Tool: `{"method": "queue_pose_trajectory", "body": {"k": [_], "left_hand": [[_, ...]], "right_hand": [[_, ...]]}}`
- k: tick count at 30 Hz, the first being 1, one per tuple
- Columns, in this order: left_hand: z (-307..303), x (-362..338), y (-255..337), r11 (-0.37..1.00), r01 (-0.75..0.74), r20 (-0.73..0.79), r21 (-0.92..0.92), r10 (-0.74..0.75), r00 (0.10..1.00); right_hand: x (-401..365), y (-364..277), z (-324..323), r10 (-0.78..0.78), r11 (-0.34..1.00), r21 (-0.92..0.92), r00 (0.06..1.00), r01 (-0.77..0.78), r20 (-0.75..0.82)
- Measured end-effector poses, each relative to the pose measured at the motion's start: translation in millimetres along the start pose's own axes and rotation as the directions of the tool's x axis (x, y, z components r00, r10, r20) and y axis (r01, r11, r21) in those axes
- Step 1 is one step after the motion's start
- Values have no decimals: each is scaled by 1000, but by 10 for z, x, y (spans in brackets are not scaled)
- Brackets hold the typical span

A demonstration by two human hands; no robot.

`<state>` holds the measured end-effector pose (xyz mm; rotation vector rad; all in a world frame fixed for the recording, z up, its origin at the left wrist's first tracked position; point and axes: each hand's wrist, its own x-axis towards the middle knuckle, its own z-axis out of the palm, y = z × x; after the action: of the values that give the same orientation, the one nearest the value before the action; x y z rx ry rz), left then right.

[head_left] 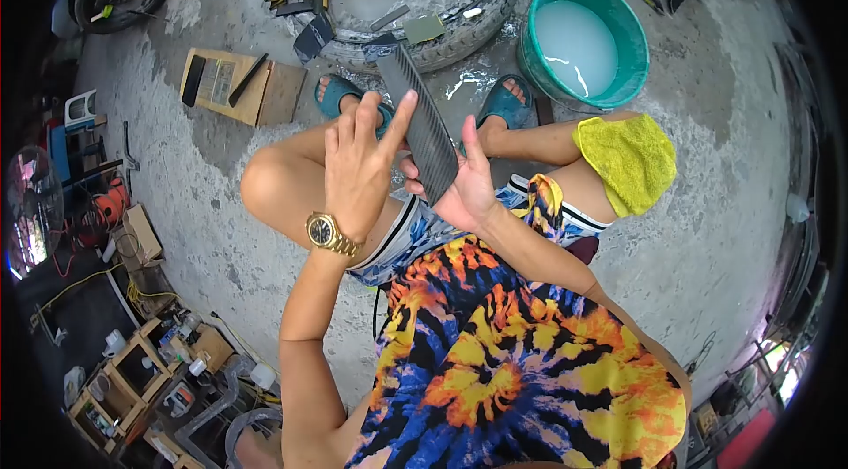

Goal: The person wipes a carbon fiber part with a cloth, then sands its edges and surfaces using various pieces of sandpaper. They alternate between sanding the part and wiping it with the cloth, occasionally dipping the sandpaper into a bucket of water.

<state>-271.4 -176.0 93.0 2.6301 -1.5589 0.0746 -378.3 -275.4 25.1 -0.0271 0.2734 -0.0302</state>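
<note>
With your right hand (pixel 468 189) gripping the strip (pixel 422 120) at its 5 o'clock end, run your left hand's (pixel 353 173) outstretched fingers (pixel 396 120) lightly along it.

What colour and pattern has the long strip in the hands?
The long flat strip is dark grey with a fine woven pattern; head view.

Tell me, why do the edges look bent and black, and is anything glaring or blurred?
Head view: a fisheye lens bows the edges and leaves black corners; daylight is soft, shadows faint; glare streaks the milky water in the teal basin; the dark ribbed strip in the right hand is sharp.
</note>
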Motion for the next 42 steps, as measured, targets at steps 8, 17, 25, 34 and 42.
{"method": "queue_pose_trajectory", "body": {"k": [8, 17, 25, 34, 42], "left_hand": [[71, -197, 141, 996, 26, 49, -89, -22, 999], [7, -737, 406, 929, -164, 171, -332, 230, 958], [22, -610, 182, 896, -67, 9, -440, 80, 997], [109, -361, 23, 947, -161, 8, -278, 170, 985], [164, -148, -283, 969, -200, -37, -143, 197, 980]], "right_hand": [[30, 31, -57, 36, 999, -3, 998, -36, -42], [132, -32, -229, 72, 993, 91, 995, -78, 67], [128, -55, -119, 67, 994, 84, 998, -66, -14], [45, -42, 13, 68, 998, -4, 981, -70, -183], [-3, -17, -93, 83, 996, 22, 996, -83, -14]]}}
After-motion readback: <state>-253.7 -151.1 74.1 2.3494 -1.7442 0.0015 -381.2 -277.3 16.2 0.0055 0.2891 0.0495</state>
